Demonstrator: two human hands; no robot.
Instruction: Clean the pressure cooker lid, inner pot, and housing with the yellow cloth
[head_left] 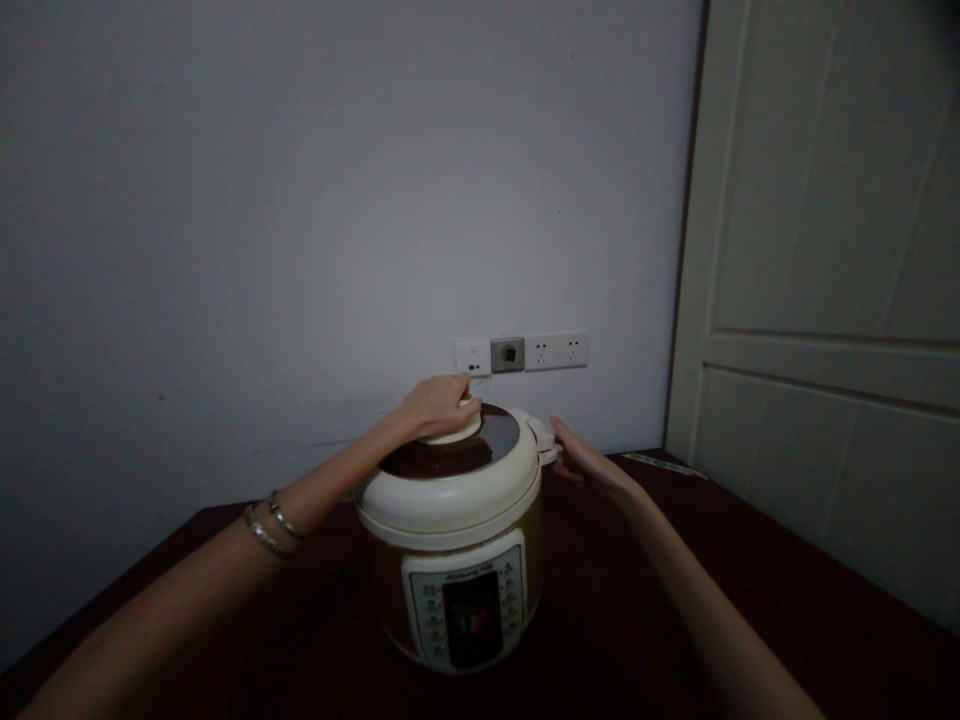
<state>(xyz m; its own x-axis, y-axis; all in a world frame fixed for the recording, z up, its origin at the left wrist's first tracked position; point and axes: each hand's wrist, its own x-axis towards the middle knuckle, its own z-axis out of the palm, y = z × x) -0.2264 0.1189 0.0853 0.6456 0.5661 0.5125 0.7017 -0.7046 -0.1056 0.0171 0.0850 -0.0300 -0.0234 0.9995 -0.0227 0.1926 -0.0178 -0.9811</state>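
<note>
An electric pressure cooker (450, 520) stands upright on the dark table, its control panel (471, 612) facing me. The white lid has a dark, glossy top. My left hand (439, 405) is closed around the lid knob (456, 432) at the centre of that top. On the cooker's right side, my right hand (577, 455) is at the white side handle (546, 440), its fingers curled against the handle's outer end. Part of those fingers is hidden behind the handle. Two bracelets (274, 525) circle my left wrist.
Behind the cooker is a pale wall with a row of sockets (556, 350) and a grey wall plate (508, 354). A panelled door (832, 300) rises at the right. A thin patterned strip (664, 464) lies at the back right of the dark red tabletop (645, 600).
</note>
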